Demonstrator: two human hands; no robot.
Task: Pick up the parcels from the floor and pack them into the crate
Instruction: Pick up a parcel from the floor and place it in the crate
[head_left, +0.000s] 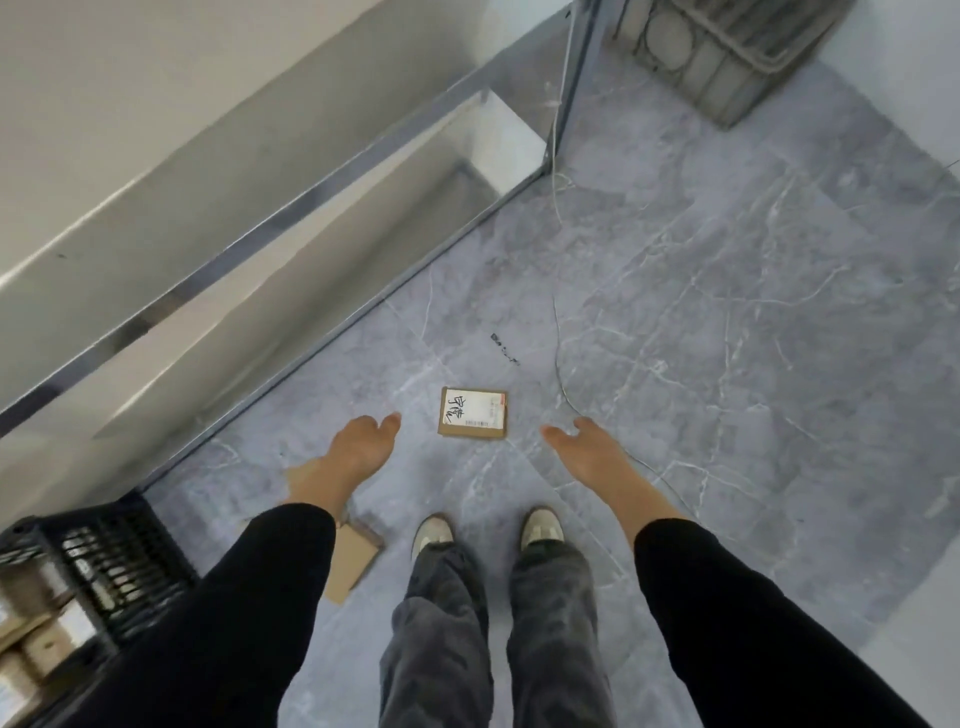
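Grey floor, parcel between empty hands

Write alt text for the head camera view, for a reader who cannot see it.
A person stands on a grey marble floor, both empty hands, left hand and right hand, open above a small labelled cardboard parcel. A second parcel lies partly hidden by the left sleeve, beside a black crate already holding parcels.

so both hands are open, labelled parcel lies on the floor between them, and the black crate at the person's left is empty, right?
Not empty: the head view shows the black crate already holding packed parcels. The rest stands: left hand and right hand are open, with the labelled parcel on the floor between them.
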